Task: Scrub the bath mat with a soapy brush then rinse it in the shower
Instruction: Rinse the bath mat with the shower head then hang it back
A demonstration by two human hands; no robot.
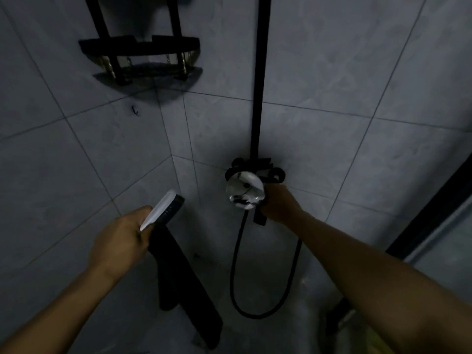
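Note:
My left hand point(120, 241) grips a brush point(163, 209) with a white back and a dark underside. A long dark bath mat point(178, 282) hangs from the same hand toward the floor. My right hand point(277, 206) reaches to the black shower fitting point(255, 167) on the wall. Its fingers curl round a black handle point(260, 217) just beside the shiny round shower head point(244, 191). A black hose point(237, 297) loops down below that hand. The light is dim and no running water shows.
A black riser pipe point(260, 72) runs up the tiled wall point(344, 72) above the fitting. A black corner shelf point(140, 57) hangs at the upper left. A dark door frame point(434, 205) stands at the right edge.

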